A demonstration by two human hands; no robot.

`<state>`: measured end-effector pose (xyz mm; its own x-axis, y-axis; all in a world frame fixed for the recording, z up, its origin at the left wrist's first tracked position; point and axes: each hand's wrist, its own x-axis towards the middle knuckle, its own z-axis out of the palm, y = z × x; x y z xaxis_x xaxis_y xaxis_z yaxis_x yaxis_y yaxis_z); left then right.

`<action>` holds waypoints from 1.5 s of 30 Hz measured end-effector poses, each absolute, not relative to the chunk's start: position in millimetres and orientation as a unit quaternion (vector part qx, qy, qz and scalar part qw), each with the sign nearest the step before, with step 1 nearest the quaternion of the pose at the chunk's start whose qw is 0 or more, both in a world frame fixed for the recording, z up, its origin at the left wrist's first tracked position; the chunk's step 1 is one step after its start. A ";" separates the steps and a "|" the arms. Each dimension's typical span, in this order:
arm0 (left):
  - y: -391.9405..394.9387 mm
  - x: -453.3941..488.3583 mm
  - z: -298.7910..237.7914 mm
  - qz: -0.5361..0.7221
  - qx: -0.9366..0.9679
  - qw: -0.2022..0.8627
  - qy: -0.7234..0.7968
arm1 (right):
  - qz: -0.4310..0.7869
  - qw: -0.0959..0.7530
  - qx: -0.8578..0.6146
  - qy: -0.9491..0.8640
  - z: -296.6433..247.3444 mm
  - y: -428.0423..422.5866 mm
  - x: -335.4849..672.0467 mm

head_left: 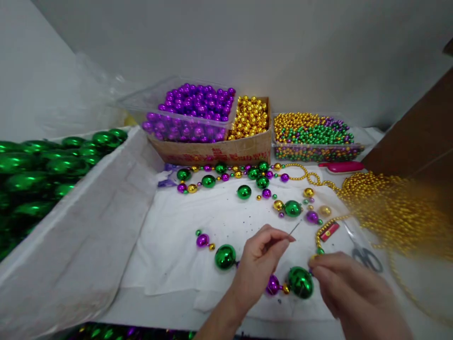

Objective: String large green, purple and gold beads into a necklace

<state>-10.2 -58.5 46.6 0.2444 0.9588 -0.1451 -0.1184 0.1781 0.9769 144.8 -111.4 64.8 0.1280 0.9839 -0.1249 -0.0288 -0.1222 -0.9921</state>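
My left hand [260, 262] pinches a thin needle [296, 227] between thumb and fingertips, its point sticking out up and to the right. Low on the right, my right hand [350, 285], slightly blurred, has its fingers closed on a small gold bead [313, 258] at the end of a beaded strand. Just left of those fingers hangs or lies a large green bead [300, 282], with a purple bead [272, 285] and a small gold one beside it. Another large green bead [225, 257] lies left of my left hand, partly strung beads continuing behind the wrist.
Behind stand a tub of purple beads [198, 106], a box of gold beads [249, 115] and a mixed-bead tub [314, 134]. A finished-looking strand [208, 181] lies across the white cloth. Scissors [368, 259] and heaped gold chains [392, 203] are right; a green-bead bin [67, 165] is left.
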 end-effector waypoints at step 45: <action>-80.9 -4.1 1.3 0.392 0.339 0.729 0.448 | 0.359 0.548 -0.590 -0.472 27.9 -75.3 121.6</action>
<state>-4.1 -80.9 1.3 0.2914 0.8745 -0.3877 -0.2666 0.4635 0.8450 121.6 -75.3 27.9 0.2967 0.9504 0.0933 0.1628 0.0460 -0.9856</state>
